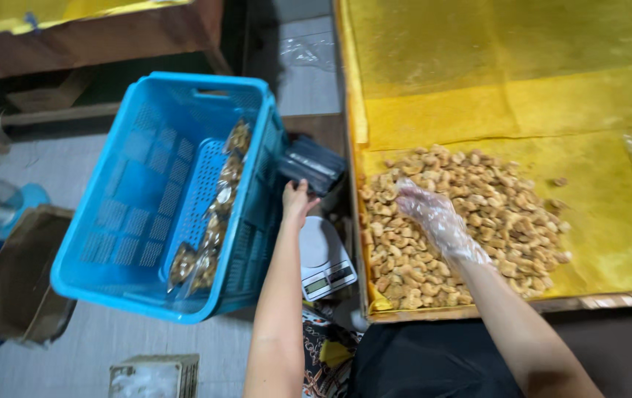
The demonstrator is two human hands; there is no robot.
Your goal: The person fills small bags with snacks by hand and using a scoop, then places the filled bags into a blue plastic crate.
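Pile of pale, curved cashew-like nuts (463, 221) is lying on the yellow sheet covering the table (552, 96), near its front edge. Right hand (437, 221), in a thin clear plastic glove, is resting palm-down on the pile, fingers spread and loosely curled into the nuts; can't tell if it's actually grasping any. Left hand (297, 200), bare, is reaching left off the table, grip clenched on a small dark transparent pouch (310, 166), held just beside the wall of a tilted blue perforated plastic crate (146, 199). Filled clear packets of nuts (213, 214) are lying in a row inside the crate. A white digital scale (323, 262) is sitting below the left hand, between crate and table. Brown cardboard box (18, 276) is standing at far left on the floor.
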